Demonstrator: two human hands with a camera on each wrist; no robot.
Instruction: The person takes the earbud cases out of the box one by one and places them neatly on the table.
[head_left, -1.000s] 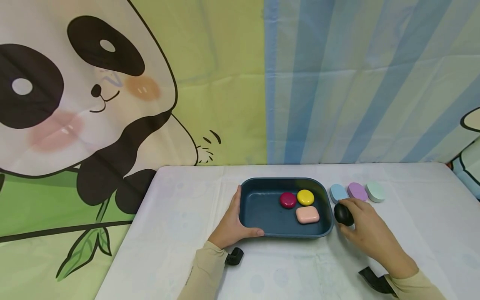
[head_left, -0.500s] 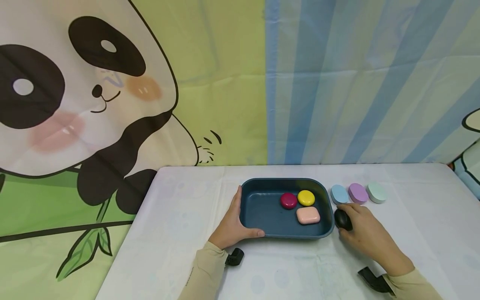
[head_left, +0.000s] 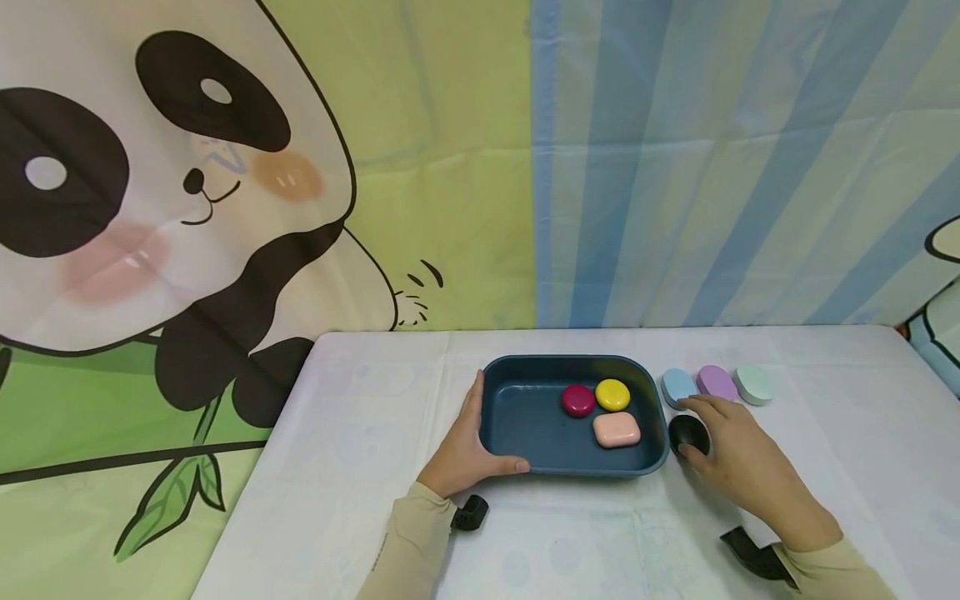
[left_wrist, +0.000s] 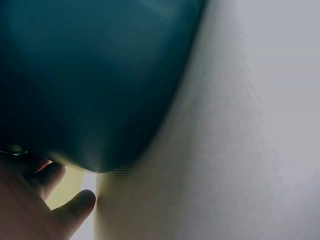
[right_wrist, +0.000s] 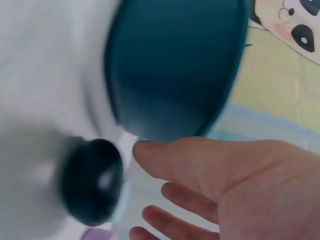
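My left hand (head_left: 467, 454) rests against the near left corner of a dark blue rectangular tray (head_left: 523, 429). Its thumb lies along the front side and its fingers run up the left side. Just right of the tray, a glossy black oval piece (head_left: 684, 432) sits on the white cloth. My right hand (head_left: 746, 467) is over it, thumb and fingers spread to either side. The right wrist view shows a gap between the thumb and the black piece (right_wrist: 94, 182). Inside the tray are a dark red round piece (head_left: 577, 401), a yellow round piece (head_left: 612, 395) and a pink rounded block (head_left: 617, 430).
Behind my right hand stand a light blue disc (head_left: 678, 387), a purple disc (head_left: 717, 382) and a pale green disc (head_left: 753, 384) in a row. The white-covered table (head_left: 585, 542) meets a panda-printed cloth (head_left: 442, 167) at its back edge.
My right hand's fingers have spread from around the black piece, and the hand has shifted slightly; more of the piece's top shows. The left hand and tray stay put.
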